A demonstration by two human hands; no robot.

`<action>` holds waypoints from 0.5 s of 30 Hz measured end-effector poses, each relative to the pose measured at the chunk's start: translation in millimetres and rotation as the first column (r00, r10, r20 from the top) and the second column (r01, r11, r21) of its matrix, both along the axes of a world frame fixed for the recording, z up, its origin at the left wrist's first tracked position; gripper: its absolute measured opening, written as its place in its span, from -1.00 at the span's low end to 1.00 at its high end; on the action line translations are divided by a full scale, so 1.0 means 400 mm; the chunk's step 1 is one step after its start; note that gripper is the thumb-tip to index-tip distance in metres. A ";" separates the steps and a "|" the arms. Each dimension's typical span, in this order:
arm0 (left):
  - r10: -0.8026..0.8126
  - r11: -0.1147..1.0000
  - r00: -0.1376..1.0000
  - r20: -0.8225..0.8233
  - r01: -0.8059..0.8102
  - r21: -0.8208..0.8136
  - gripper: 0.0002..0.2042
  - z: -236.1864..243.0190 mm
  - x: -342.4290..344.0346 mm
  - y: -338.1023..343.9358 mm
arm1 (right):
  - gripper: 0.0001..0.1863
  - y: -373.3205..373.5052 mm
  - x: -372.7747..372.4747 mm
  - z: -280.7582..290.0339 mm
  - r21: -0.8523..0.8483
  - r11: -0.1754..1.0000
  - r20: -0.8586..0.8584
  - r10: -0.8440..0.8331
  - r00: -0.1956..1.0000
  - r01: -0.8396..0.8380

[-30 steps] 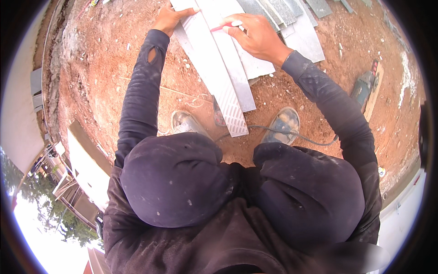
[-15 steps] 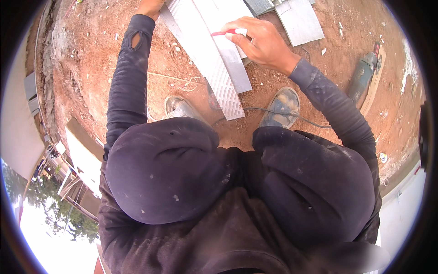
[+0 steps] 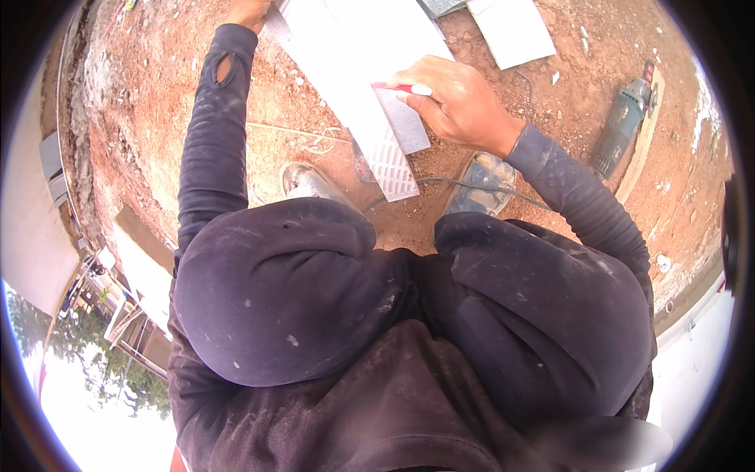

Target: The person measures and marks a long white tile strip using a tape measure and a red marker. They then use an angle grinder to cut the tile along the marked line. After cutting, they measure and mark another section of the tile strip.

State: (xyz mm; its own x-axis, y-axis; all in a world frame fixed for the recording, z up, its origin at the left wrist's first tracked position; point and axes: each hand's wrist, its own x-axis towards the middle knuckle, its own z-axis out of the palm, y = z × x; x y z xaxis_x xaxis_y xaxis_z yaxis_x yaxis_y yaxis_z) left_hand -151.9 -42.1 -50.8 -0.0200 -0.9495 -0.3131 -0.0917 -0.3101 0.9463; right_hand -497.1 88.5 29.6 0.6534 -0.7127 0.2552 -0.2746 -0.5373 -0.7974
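My right hand (image 3: 464, 106) is closed in a pinch round a slim red pen (image 3: 387, 86) with a white end. The pen's tip touches or hovers just over the edge of a pale flat panel (image 3: 354, 59), washed out by glare. Below the pen, a slotted light strip (image 3: 393, 175) points toward my feet, with a narrow grey piece (image 3: 409, 130) along its right side. My left hand (image 3: 248, 13) is at the top edge of the view, by the panel's left edge; its fingers are cut off, so its grip is hidden.
An angle grinder (image 3: 621, 130) lies on the right beside a wooden strip (image 3: 638, 169). A white tile (image 3: 515, 31) rests at the back. A dark cord (image 3: 472, 187) crosses my right shoe (image 3: 481, 189). The reddish dirt ground (image 3: 141, 126) is strewn with small chips.
My right hand has come nearer to me with the pen, along the panel. My left hand has shifted slightly outward, toward the top edge.
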 end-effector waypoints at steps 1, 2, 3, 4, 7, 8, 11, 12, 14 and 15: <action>0.011 1.000 1.000 0.000 -0.011 0.004 -0.39 -0.002 0.002 0.001 | -0.82 0.008 -0.005 0.000 -0.003 1.000 -0.007 0.012 1.000 -0.012; 0.018 1.000 1.000 0.008 -0.018 0.004 -0.39 -0.003 0.001 0.000 | -0.82 0.016 -0.009 0.002 -0.011 1.000 0.000 0.017 1.000 -0.017; 0.025 1.000 1.000 0.017 -0.025 0.004 -0.39 -0.004 0.001 -0.001 | -0.81 0.023 -0.013 0.004 -0.018 1.000 0.007 0.023 1.000 -0.023; 0.033 0.999 0.999 0.025 -0.033 0.004 -0.39 -0.004 0.001 -0.001 | -0.81 0.031 -0.017 0.007 -0.026 0.999 0.015 0.029 0.999 -0.028; 0.014 1.000 1.000 -0.006 -0.014 -0.011 -0.39 -0.007 0.009 0.002 | -0.81 0.054 -0.027 0.014 0.018 0.998 -0.011 0.059 0.998 -0.059; 0.012 1.000 1.000 0.011 -0.013 0.006 -0.39 -0.002 0.005 0.001 | -0.82 0.065 -0.035 0.018 0.034 0.997 -0.025 0.072 0.997 -0.071; 0.004 0.999 0.999 0.046 -0.005 0.031 -0.40 0.006 -0.006 -0.004 | -0.82 0.115 -0.076 0.046 0.134 0.982 -0.077 0.146 0.986 -0.135; 0.005 1.000 0.999 0.053 -0.006 0.024 -0.40 0.003 0.001 0.000 | -0.83 0.139 -0.095 0.063 0.203 0.963 -0.092 0.201 0.975 -0.179; -0.016 1.000 0.999 0.050 0.015 0.016 -0.40 -0.003 -0.003 -0.003 | -0.83 0.181 -0.131 0.087 0.295 0.928 -0.101 0.266 0.959 -0.227; -0.027 1.000 0.998 0.054 0.026 0.012 -0.40 0.002 -0.002 -0.002 | -0.83 0.199 -0.145 0.087 0.314 0.917 -0.086 0.286 0.954 -0.247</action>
State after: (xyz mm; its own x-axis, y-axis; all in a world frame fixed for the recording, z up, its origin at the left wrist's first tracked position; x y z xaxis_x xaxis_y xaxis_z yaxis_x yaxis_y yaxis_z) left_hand -152.6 -42.8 -50.0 -0.0280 -0.9451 -0.3256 -0.1509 -0.3180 0.9360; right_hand -555.2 168.0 64.5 0.8426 -0.5373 -0.0382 -0.2636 -0.3494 -0.8991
